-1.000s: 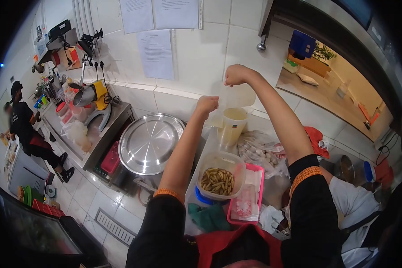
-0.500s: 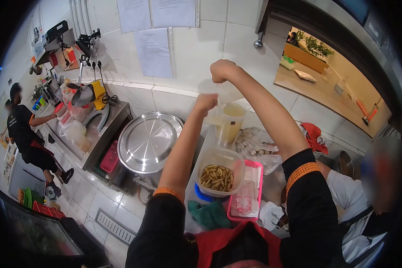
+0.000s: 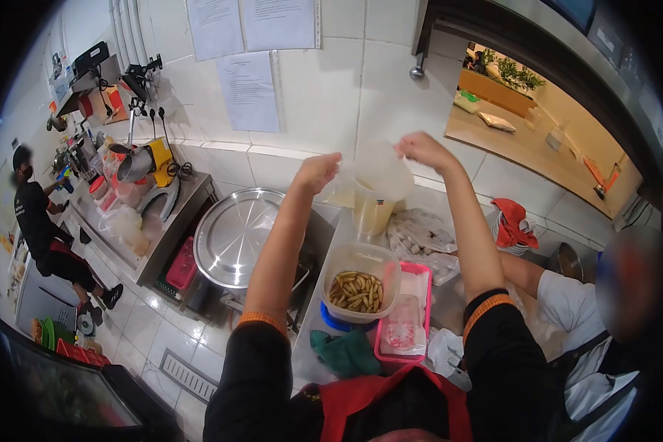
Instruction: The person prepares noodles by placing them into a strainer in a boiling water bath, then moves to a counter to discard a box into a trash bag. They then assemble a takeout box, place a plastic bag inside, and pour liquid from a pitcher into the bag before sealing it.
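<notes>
A thin translucent plastic piece (image 3: 384,168), perhaps a bag or lid, hangs in front of the white tiled wall, above and partly over a pitcher of pale yellowish liquid (image 3: 372,216). My right hand (image 3: 425,151) pinches near its upper right edge. On the other side, my left hand (image 3: 318,173) has its fingers curled together; what they hold is too faint to make out. Nearer to me stands a clear tub (image 3: 361,254) with several brownish-green, finger-shaped pieces inside. A plastic bag with pale round items (image 3: 420,232) lies right of the pitcher.
A large pot with a shiny lid (image 3: 241,236) stands at left. A pink tray (image 3: 382,346), a green cloth (image 3: 344,353) and a blue lid (image 3: 334,318) lie near me. A co-worker's arm (image 3: 519,272) reaches in from the right. Another person (image 3: 40,221) stands far left.
My hands have moved apart, the right one lower and further right, the left one slightly left. The translucent piece now shows spread between them. The co-worker's arm at right reaches further in.
</notes>
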The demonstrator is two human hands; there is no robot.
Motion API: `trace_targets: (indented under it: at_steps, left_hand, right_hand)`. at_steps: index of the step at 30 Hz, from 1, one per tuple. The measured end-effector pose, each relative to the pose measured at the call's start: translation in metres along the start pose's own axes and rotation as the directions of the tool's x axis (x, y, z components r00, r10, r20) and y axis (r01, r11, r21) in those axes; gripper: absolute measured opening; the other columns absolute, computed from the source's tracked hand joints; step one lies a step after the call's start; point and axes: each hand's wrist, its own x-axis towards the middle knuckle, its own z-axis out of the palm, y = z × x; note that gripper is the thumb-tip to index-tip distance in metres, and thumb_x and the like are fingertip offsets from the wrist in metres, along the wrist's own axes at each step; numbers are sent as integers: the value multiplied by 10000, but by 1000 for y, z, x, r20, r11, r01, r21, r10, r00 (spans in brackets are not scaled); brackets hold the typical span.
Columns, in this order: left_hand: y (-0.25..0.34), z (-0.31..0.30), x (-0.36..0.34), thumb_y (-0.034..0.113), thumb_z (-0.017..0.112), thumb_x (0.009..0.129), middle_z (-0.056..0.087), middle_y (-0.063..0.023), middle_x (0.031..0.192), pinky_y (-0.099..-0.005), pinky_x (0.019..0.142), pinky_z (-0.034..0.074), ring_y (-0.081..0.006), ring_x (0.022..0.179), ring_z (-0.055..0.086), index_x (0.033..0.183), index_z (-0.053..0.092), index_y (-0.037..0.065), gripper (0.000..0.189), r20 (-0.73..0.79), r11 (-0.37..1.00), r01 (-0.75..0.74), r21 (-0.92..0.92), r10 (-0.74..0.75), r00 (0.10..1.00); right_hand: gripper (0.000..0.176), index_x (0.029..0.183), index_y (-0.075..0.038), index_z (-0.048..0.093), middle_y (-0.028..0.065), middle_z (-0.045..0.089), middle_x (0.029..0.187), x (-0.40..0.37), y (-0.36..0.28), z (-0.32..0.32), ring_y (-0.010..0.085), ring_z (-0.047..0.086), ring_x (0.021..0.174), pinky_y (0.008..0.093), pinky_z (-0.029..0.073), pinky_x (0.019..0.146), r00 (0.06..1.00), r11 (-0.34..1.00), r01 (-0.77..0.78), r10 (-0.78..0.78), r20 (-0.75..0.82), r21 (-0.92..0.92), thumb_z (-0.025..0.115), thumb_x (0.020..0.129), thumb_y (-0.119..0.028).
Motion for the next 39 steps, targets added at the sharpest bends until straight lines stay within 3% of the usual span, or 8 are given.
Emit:
trace_targets:
  at_steps: [6, 11, 19, 23, 26, 29, 34, 39]
  left_hand:
    - [19, -19, -12, -54, 477, 759, 549, -37, 1007, -145, 580, 457, -52, 638, 496, 1145, 497, -49, 387, 13, 998, 34, 62, -35, 999]
    - [44, -8, -32, -57, 464, 765, 556, -37, 986, -137, 572, 458, -41, 608, 489, 1160, 479, -55, 396, -37, 992, 21, 123, -16, 999]
    - [52, 28, -52, -55, 479, 754, 553, -26, 919, -136, 553, 452, -41, 593, 480, 1135, 506, -56, 381, 77, 996, -23, 92, 16, 997]
    - [48, 53, -65, -48, 513, 734, 559, -38, 905, -144, 572, 446, -57, 613, 481, 1114, 529, -57, 381, 145, 996, -37, 82, 25, 989]
    - [44, 76, -73, -64, 452, 771, 570, -17, 1015, -164, 662, 454, -43, 697, 516, 1135, 519, -27, 372, 244, 992, 3, 127, -34, 969]
    - [31, 101, -87, -63, 445, 787, 586, -18, 1042, -170, 662, 455, -47, 736, 546, 1109, 548, -7, 343, 335, 991, 56, 122, -94, 937]
    - [-16, 132, -103, -50, 476, 772, 607, -29, 920, -182, 648, 454, -62, 695, 548, 1082, 575, 8, 331, 459, 976, 136, 172, -201, 865]
    - [-64, 161, -137, -58, 492, 739, 611, -45, 828, -199, 625, 442, -81, 684, 544, 1088, 571, 1, 362, 488, 951, 181, 252, -287, 824]
  right_hand:
    - [162, 786, -84, 587, -45, 517, 667, -64, 88, 76, 52, 433, 592, 206, 379, 583, 1000, 839, 13, -12, -6, 544, 560, 823, -240]
    - [181, 735, -71, 545, -31, 514, 661, -83, 152, 163, 77, 494, 660, 240, 412, 630, 999, 854, 45, -40, -21, 518, 528, 843, -215]
    - [146, 776, -49, 594, 59, 603, 686, -69, 229, 221, 159, 571, 652, 293, 444, 624, 966, 954, -205, 233, -110, 218, 537, 779, -184]
    - [133, 864, -48, 591, 22, 588, 770, -87, 187, 187, 100, 519, 697, 247, 421, 618, 957, 978, -190, 164, -241, -89, 512, 828, -149]
    - [169, 876, -35, 597, 3, 570, 743, -86, 160, 148, 89, 501, 649, 225, 410, 579, 938, 964, -20, 110, -328, 265, 511, 840, -176]
    - [196, 868, -35, 602, -35, 511, 672, -128, 57, 77, 45, 434, 586, 179, 348, 517, 955, 777, -18, 199, -218, 630, 510, 847, -207]
    - [164, 838, -50, 598, -49, 479, 633, -172, 48, 51, 40, 399, 557, 186, 333, 490, 953, 587, -147, 299, -44, 796, 550, 825, -207]
    - [112, 790, -56, 598, -26, 509, 647, -229, 63, 57, 49, 438, 576, 191, 341, 487, 934, 594, -203, 355, -27, 779, 580, 793, -167]
